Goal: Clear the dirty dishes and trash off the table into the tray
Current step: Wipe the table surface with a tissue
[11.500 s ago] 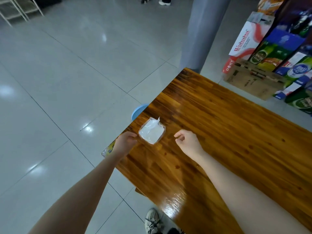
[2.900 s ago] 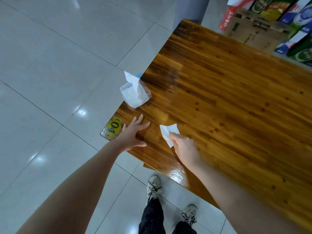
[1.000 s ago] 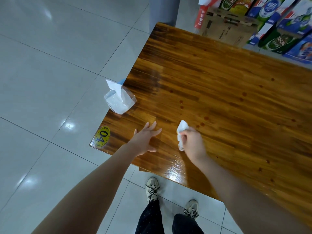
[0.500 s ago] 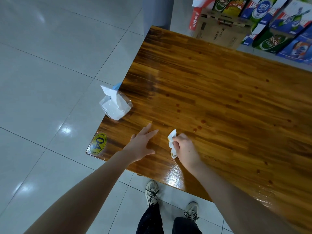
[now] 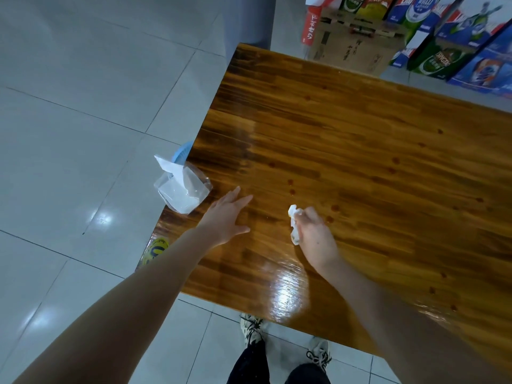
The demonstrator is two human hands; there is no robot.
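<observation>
Crumpled tissue (image 5: 293, 226): a white wad held in the right hand, low over the tabletop near its front edge. The wad sticks out on the left of the fist, and whether it touches the wood cannot be told.
Right hand (image 5: 315, 239): the fingers (image 5: 308, 215) are curled round the wad and the knuckles face up. The bare forearm comes in from the lower right.
Left hand (image 5: 225, 218): lies palm down on the wood just left of the right hand. Its fingers (image 5: 241, 202) are straight and spread and hold nothing.
Tabletop (image 5: 360, 151): glossy brown wood planks, with a bright glare patch near the front edge.
Spots (image 5: 291, 187): small dark reddish dots on the wood just beyond the right hand.
Tissue pack (image 5: 181, 194): a clear plastic pack of white tissues at the left edge of the tabletop, partly overhanging it. One sheet sticks up out of the top.
Sticker (image 5: 157, 249): a yellow round label at the near left corner, partly hidden by the left forearm.
Blue object (image 5: 181, 151): shows below the left edge of the tabletop, behind the pack.
Floor (image 5: 69, 106): pale shiny tiles.
Shoes (image 5: 252, 327): light laced shoes under dark trousers, at the front edge.
Cartons (image 5: 457, 45): colourful printed boxes beyond the far right edge, with a brown cardboard box (image 5: 352, 49) beside them.
</observation>
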